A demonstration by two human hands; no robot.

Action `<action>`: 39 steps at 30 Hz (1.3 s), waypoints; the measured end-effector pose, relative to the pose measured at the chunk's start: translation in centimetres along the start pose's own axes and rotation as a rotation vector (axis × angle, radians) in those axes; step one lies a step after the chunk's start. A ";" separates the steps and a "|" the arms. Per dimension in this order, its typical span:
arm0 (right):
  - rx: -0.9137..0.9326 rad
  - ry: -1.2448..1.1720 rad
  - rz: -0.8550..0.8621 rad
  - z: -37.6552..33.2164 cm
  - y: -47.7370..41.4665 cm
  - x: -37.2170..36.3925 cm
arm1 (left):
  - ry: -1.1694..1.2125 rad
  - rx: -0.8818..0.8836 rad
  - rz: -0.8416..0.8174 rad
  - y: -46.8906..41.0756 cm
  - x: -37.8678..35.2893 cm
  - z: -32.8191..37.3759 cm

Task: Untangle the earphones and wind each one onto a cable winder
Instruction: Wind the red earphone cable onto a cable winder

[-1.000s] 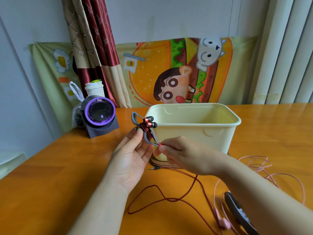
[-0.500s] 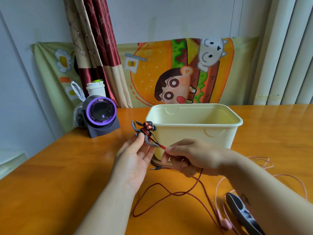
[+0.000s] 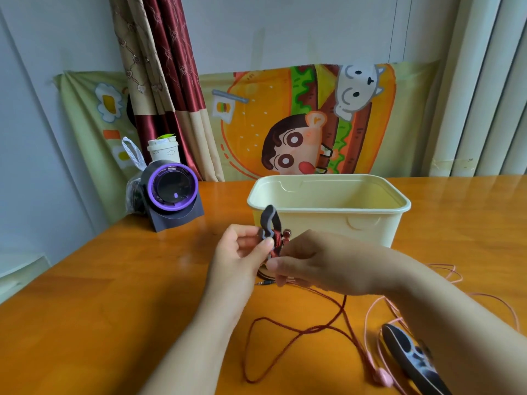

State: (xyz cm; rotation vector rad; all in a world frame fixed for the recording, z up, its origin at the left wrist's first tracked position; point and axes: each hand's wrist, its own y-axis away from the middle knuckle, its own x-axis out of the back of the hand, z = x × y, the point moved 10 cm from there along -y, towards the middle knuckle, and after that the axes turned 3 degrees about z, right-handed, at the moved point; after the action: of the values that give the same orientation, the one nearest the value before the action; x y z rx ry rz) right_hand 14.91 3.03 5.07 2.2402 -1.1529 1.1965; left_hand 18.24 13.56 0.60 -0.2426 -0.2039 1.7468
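The grey cable winder [image 3: 269, 222], tilted across the left palm half a second ago, now stands upright, and the right hand [image 3: 322, 263] has closed in beneath it. The left hand [image 3: 238, 252] pinches the winder's waist between thumb and curled fingers. Several turns of the red earphone cable [image 3: 344, 303] wrap that waist, and the two red earbuds [image 3: 286, 235] jut out just to the right. The right hand's fingers are curled, pinching the cable right below the winder, and its back hides the cord there. From under that hand the loose cable drops to the wooden table [image 3: 85, 295] and loops toward the near edge. Its jack plug [image 3: 263, 283] lies by the right fingertips. An open-topped cream plastic tub [image 3: 328, 207] stands directly behind both hands. By the right forearm lie pink earphones [image 3: 382, 376], cord sprawled, and a second dark winder [image 3: 410, 357], partly covered by the arm. At the back left sit a purple-ringed device [image 3: 172, 185], a paper cup [image 3: 163, 149] and a plastic bag [image 3: 132, 155].
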 end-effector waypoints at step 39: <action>0.053 0.020 0.157 0.8 -1.3 -0.4 | 0.593 0.220 0.100 -0.3 1.1 -0.7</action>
State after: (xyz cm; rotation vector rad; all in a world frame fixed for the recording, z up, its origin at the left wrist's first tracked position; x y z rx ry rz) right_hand 16.29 3.53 4.38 2.2049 -1.3249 1.3210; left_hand 18.52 14.72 -0.03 -0.6010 0.4346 1.7019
